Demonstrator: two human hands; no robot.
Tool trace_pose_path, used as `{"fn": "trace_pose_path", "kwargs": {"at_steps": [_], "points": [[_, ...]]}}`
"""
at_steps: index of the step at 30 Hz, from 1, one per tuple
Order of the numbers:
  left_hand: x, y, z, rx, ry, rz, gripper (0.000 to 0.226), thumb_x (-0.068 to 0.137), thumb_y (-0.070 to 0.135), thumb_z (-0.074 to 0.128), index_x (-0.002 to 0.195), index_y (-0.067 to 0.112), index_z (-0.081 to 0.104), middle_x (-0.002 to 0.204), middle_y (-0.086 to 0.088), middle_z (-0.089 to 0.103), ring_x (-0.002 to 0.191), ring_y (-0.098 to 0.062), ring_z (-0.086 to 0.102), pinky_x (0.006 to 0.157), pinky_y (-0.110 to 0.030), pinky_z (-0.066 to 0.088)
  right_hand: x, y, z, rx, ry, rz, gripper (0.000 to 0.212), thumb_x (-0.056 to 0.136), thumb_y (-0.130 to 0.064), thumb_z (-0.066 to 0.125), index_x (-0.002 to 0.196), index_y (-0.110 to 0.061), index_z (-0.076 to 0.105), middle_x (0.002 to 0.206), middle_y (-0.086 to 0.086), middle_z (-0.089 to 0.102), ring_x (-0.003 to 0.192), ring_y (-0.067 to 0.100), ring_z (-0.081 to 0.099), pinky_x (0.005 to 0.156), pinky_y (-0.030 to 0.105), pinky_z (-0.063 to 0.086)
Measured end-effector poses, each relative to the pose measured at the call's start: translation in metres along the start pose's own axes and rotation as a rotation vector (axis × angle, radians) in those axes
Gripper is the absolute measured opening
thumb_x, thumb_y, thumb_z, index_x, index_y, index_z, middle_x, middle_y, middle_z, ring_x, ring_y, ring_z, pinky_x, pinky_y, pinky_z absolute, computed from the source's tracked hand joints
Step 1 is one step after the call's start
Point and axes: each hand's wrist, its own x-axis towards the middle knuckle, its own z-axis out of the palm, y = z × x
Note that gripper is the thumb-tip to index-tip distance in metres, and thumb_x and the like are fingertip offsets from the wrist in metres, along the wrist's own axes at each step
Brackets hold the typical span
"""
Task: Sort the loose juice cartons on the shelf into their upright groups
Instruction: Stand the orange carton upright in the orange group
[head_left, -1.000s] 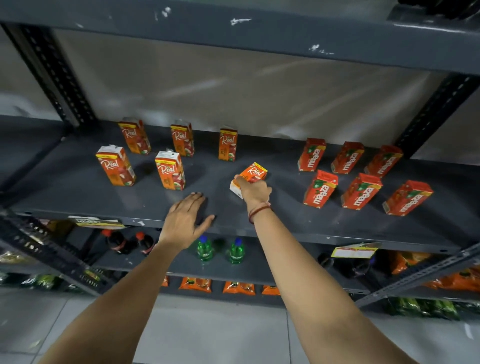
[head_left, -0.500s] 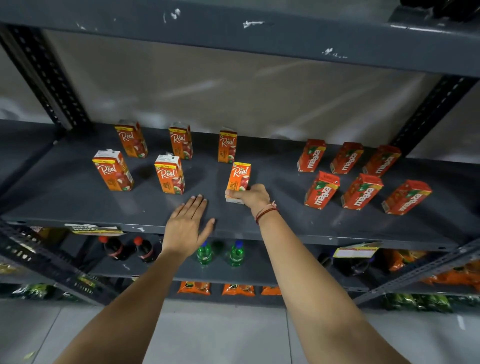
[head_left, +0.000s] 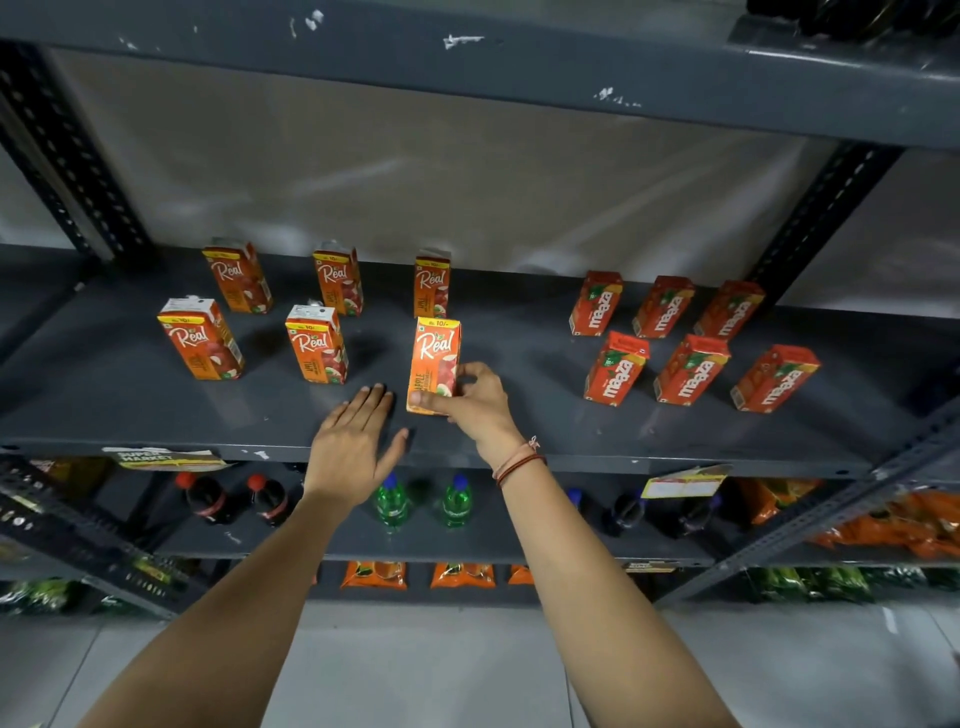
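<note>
Cartons of Real juice (head_left: 317, 344) stand upright in two rows beyond and to the left of my left hand (head_left: 353, 441), five of them spaced along the grey shelf (head_left: 130, 410). My left hand lies flat and open on the shelf, fingers spread, holding nothing. Just to its right, my right hand (head_left: 475, 402) pinches the lower part of a sixth Real carton (head_left: 435, 358) between thumb and fingers. A second ago this carton was tipped on its side in my grip; now it stands upright on the shelf, directly in front of the back row's right-most carton, filling the front row's gap. My fingers are closed on it, so I judge it placed but not yet released. Farther right of my right hand, six Maaza cartons (head_left: 691, 370) stand upright in their own group, well apart.
</note>
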Motion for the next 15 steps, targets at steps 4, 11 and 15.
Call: {"fn": "trace_pose_path", "kwargs": {"at_steps": [4,11,15], "points": [[-0.006,-0.002,0.004,0.001,0.002,0.0,0.075,0.093,0.056,0.014,0.129,0.002,0.051,0.134,-0.018,0.053,0.126,-0.03,0.048,0.102,-0.044,0.039,-0.003,0.007,0.001,0.02,0.005,0.004,0.057,0.057,-0.024,0.088,0.095,-0.021,0.046,0.1,0.002,0.067,0.09,0.015,0.064,0.086,0.034,0.054],[-0.007,0.0,0.0,0.001,-0.001,-0.004,0.077,0.093,0.057,0.011,0.129,0.002,0.052,0.135,-0.017,0.053,0.126,-0.028,0.049,0.103,-0.043,0.039,0.015,0.007,-0.005,-0.052,0.109,-0.114,0.064,0.053,-0.02,0.089,0.102,-0.02,0.048,0.109,0.003,0.068,0.098,0.016,0.064,0.091,0.033,0.051],[-0.007,-0.001,0.0,0.0,0.009,-0.005,0.07,0.093,0.054,0.02,0.129,0.003,0.053,0.134,-0.016,0.054,0.125,-0.028,0.049,0.103,-0.042,0.038,0.033,0.007,-0.001,-0.207,0.053,-0.166,0.064,0.055,-0.019,0.088,0.105,-0.013,0.048,0.114,0.009,0.067,0.106,0.022,0.063,0.093,0.038,0.05]]}}
